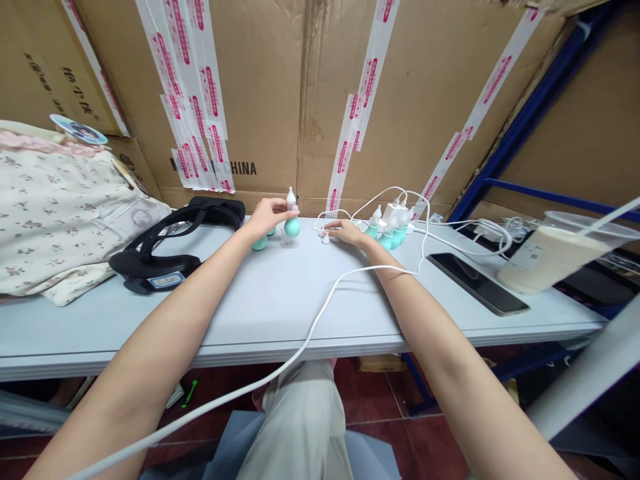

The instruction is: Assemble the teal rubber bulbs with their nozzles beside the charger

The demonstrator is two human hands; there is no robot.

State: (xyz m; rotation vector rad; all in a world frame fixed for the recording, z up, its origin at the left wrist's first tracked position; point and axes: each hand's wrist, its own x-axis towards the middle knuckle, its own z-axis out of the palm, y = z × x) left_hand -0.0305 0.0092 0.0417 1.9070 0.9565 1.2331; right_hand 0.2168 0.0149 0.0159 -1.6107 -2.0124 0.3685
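My left hand (267,217) is closed round a small teal bulb with a white nozzle (292,223), standing at the far side of the white table (260,300). More teal bulbs (260,243) lie just under that hand. My right hand (347,231) rests fingers-down on the table, touching a small white plug (325,239) on a white cable (320,313). Right of it stands a cluster of teal bulbs with white nozzles (390,230), with cables plugged in.
A black headset with straps (170,243) lies at the left, beside floral cloth (60,207). A dark phone (477,283) and a plastic cup of pale drink (555,257) sit at the right. Taped cardboard (300,93) walls the back.
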